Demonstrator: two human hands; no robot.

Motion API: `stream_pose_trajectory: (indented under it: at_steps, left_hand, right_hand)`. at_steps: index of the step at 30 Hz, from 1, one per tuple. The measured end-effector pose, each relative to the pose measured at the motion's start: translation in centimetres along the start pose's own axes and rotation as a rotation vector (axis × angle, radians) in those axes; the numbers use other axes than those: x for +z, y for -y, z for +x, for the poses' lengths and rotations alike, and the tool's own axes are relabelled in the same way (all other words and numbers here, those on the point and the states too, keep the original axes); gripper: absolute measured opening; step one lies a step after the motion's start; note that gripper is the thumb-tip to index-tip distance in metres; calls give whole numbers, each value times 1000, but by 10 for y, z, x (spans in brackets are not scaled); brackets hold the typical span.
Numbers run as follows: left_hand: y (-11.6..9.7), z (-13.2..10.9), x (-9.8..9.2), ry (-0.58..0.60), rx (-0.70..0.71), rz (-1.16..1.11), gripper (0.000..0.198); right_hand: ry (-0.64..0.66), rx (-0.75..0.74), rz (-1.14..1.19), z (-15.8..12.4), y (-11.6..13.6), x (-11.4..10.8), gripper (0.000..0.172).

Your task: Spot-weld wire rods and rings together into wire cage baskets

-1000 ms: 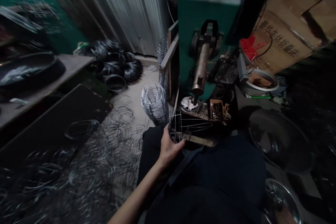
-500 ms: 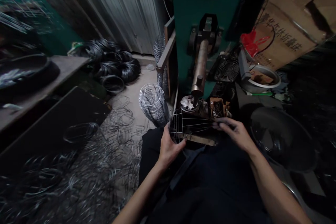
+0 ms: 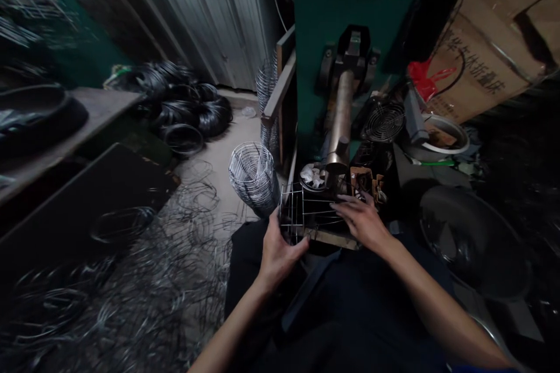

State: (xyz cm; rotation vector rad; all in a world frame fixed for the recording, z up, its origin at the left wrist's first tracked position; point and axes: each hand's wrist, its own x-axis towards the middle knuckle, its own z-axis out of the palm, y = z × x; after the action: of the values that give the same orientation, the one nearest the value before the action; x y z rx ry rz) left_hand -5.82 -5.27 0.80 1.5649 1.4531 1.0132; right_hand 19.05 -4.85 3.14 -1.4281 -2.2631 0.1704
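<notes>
My left hand [image 3: 280, 253] is closed round the left end of a small wire frame [image 3: 303, 210], its thumb at the lower edge. The frame has bright crossing wires at that end and long thin wires running right. My right hand [image 3: 361, 221] lies over those long wires, palm down, fingers stretched out and apart, fingertips touching them. The wires' right ends are hidden under it. Just beyond the frame, the metal cylinder arm [image 3: 341, 122] of a green machine [image 3: 315, 29] points down towards me. Below the frame lies a wooden strip [image 3: 330, 239].
A tall stack of wire rings [image 3: 254, 178] stands left of my hands. Loose wire pieces [image 3: 144, 285] litter the floor, with black wire coils [image 3: 192, 108] behind. A bowl with white scraps [image 3: 314, 176] sits under the cylinder. At right are a large dark basin [image 3: 476, 239] and a cardboard box [image 3: 490, 41].
My right hand has moved left along the wires, from their right ends to over them, and its fingers have spread. My left hand keeps its hold. The view has shifted slightly.
</notes>
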Motion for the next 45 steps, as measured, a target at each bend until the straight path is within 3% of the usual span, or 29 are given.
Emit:
stream_pose_trajectory:
  at_steps: [5,16,23,32,39,45]
  left_hand:
    - [-2,4,0,-24,4,-15,84]
    - [3,10,4,-82,-42,-126,83]
    - [6,7,8,-134,-36,-106,84]
    - [2,17,5,-115,-56,-110,83]
    - [2,19,5,-85,-71,-98,84]
    - [1,37,-5,-85,5,-17,80]
  right_hand:
    - [-120,-25,-61,8,7,-7,27]
    - [-200,-59,17,25,5,-6,29]
    - [-202,-72,-34,30,8,-9,27]
    - [-210,-81,-27,39,5,-7,32]
    - [-221,11,-56,36,3,-6,17]
    - [-197,55,-197,31,-12,-14,20]
